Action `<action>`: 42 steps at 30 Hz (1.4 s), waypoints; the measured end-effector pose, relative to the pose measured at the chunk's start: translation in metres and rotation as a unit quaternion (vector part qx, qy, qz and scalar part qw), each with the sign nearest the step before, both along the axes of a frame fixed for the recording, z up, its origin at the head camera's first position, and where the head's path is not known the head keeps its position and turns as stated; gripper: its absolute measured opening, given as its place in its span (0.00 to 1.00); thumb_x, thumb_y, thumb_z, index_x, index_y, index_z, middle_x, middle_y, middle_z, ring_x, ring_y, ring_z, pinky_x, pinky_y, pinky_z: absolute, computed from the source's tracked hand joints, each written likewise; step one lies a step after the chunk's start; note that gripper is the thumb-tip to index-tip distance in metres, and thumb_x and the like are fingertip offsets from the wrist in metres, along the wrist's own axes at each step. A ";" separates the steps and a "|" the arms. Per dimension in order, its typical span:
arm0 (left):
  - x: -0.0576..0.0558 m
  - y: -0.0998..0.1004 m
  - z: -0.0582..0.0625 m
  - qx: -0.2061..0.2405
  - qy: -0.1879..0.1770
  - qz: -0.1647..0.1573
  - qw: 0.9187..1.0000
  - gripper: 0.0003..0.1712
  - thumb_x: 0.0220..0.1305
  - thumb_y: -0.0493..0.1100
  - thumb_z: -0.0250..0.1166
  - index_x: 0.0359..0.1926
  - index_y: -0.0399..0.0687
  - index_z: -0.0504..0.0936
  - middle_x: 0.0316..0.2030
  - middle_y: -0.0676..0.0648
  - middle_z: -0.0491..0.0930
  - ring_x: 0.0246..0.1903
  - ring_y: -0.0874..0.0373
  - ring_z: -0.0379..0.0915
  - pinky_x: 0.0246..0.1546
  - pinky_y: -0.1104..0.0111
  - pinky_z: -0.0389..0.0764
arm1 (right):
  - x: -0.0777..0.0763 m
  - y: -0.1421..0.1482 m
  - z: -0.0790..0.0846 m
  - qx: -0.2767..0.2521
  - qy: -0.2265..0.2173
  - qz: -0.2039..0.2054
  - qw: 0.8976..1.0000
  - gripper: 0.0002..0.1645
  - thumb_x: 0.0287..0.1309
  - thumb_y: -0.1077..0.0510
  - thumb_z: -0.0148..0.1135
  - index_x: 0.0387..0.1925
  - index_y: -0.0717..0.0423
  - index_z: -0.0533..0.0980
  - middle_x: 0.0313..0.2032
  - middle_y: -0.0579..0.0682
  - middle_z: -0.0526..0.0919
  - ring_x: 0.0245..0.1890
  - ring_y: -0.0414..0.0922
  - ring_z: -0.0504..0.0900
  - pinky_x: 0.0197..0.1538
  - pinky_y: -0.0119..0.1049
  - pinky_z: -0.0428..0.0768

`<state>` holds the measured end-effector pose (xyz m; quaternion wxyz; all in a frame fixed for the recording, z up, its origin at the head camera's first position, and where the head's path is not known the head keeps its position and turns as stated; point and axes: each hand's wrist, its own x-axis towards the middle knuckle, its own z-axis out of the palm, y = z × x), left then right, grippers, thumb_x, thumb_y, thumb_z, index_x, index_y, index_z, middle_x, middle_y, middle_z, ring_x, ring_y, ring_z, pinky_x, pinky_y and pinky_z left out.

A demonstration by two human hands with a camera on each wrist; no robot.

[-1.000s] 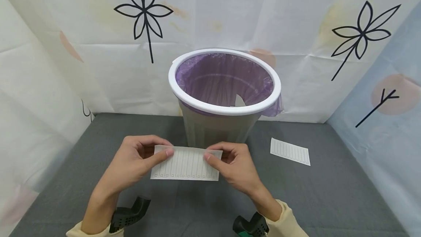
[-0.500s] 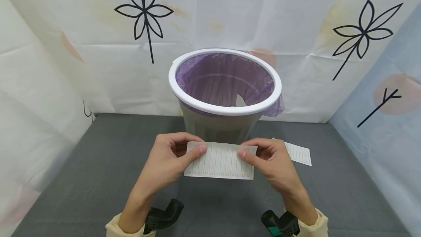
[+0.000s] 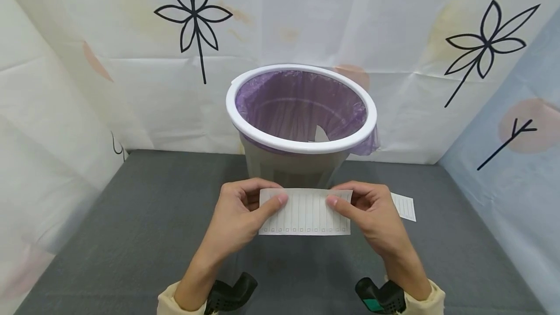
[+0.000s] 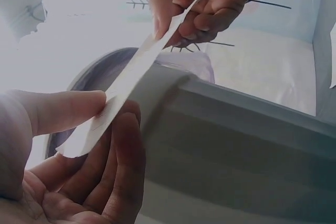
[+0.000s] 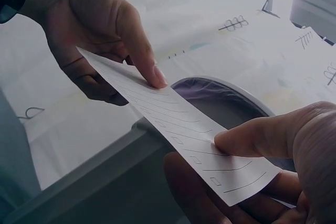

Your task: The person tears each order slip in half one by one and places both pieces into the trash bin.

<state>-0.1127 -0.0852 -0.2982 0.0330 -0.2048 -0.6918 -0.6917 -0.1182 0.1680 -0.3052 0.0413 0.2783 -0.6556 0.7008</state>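
Between my two hands is a white slip of paper (image 3: 306, 213) printed with lines and a row of small boxes. My left hand (image 3: 242, 213) pinches its left end, thumb on the near face and fingers behind. At the other end my right hand (image 3: 372, 213) pinches it the same way. In the right wrist view the paper (image 5: 189, 129) bows slightly. Just behind the hands stands a trash can (image 3: 302, 146) with a white rim and a purple liner (image 3: 280, 106). A white scrap (image 3: 321, 134) shows inside it.
A second lined slip (image 3: 404, 207) lies on the grey tabletop (image 3: 87, 237) to the right, partly hidden by my right hand. Patterned cloth walls (image 3: 131, 101) enclose the table at the back and sides.
Both hands have shifted to the right together, carrying the paper slip, and now partly cover the second slip. Their pinch on the paper looks the same.
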 end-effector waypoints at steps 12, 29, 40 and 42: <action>0.001 0.009 -0.004 -0.019 0.006 0.014 1.000 0.06 0.64 0.40 0.72 0.40 0.43 0.90 0.32 0.47 0.87 0.27 0.53 0.84 0.29 0.62 0.85 | 0.002 -0.008 -0.002 0.029 0.003 0.006 1.000 0.08 0.62 0.75 0.61 0.40 0.69 0.84 0.31 0.54 0.85 0.27 0.44 0.85 0.31 0.37 0.83; 0.002 0.017 -0.008 -0.037 0.052 0.014 0.998 0.05 0.65 0.40 0.71 0.39 0.43 0.90 0.35 0.50 0.88 0.33 0.56 0.85 0.34 0.63 0.85 | 0.008 -0.031 -0.009 0.071 0.040 -0.092 0.992 0.07 0.62 0.71 0.66 0.41 0.64 0.85 0.37 0.55 0.88 0.34 0.47 0.85 0.35 0.37 0.82; 0.000 0.016 -0.010 -0.040 0.052 0.010 0.998 0.05 0.65 0.40 0.71 0.38 0.43 0.91 0.34 0.50 0.89 0.30 0.55 0.85 0.31 0.63 0.85 | 0.008 -0.034 -0.010 0.084 0.044 -0.117 0.989 0.07 0.61 0.70 0.68 0.39 0.61 0.86 0.36 0.54 0.88 0.34 0.48 0.86 0.35 0.38 0.83; 0.000 0.016 -0.010 -0.040 0.051 0.010 0.998 0.05 0.65 0.40 0.71 0.39 0.43 0.90 0.34 0.49 0.89 0.30 0.55 0.86 0.32 0.63 0.85 | 0.008 -0.034 -0.010 0.089 0.048 -0.122 0.987 0.07 0.60 0.70 0.68 0.39 0.60 0.86 0.36 0.54 0.88 0.35 0.48 0.86 0.36 0.38 0.83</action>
